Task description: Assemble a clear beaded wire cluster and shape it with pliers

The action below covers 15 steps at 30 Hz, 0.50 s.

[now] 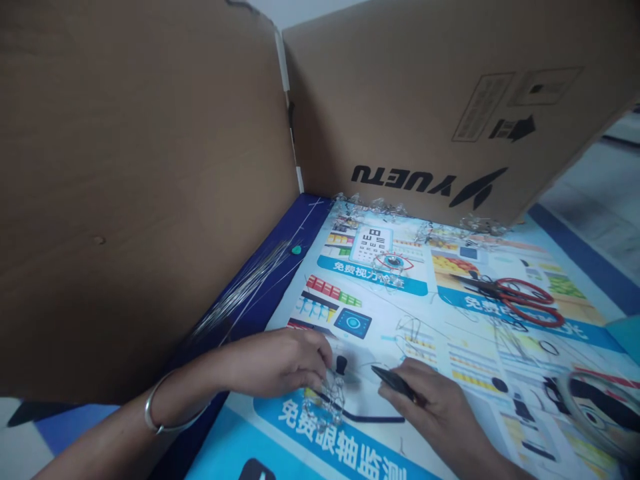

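My left hand [285, 362], with a silver bangle on its wrist, has its fingers closed on a small tangle of thin silvery wire [326, 403] above the printed sheet. My right hand [435, 403] is wrapped round a dark pointed tool, apparently pliers [395, 383], whose tip points left toward the wire piece. A gap separates the tool's tip from the left fingers. A thin wire shows faintly near the tip.
Red-handled scissors [533, 301] lie at the right, near loose wire bits. A bundle of straight wires [245, 287] rests at the left. Cardboard walls [410, 100] stand behind and left, wire pieces [445, 233] along the back one. A clear roll [590, 413] is at lower right.
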Motion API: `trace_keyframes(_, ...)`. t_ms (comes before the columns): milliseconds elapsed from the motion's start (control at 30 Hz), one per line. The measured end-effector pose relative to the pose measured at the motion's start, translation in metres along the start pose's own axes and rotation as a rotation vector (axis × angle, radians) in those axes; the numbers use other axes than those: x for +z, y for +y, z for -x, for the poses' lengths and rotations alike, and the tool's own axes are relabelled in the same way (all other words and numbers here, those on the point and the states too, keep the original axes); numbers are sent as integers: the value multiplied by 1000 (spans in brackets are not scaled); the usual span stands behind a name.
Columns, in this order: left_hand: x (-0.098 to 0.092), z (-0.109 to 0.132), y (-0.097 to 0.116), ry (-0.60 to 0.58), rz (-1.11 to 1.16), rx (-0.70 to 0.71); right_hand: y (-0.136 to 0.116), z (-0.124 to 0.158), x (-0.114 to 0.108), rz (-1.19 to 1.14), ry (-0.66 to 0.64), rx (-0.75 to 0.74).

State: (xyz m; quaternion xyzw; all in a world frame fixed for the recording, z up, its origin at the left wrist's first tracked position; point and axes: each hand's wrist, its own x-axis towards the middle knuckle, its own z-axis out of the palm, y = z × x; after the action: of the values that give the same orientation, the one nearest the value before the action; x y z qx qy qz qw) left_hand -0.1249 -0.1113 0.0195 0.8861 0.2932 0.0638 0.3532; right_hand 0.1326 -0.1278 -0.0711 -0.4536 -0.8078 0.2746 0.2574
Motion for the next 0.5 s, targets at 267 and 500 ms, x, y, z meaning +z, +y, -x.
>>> trace_keyframes(267, 25, -11, 5, 220, -169, -107, 2, 4, 0, -23, 23, -70)
trace_keyframes(500, 43, -32, 9, 336, -167, -270, 5, 6, 2, -51, 100, -163)
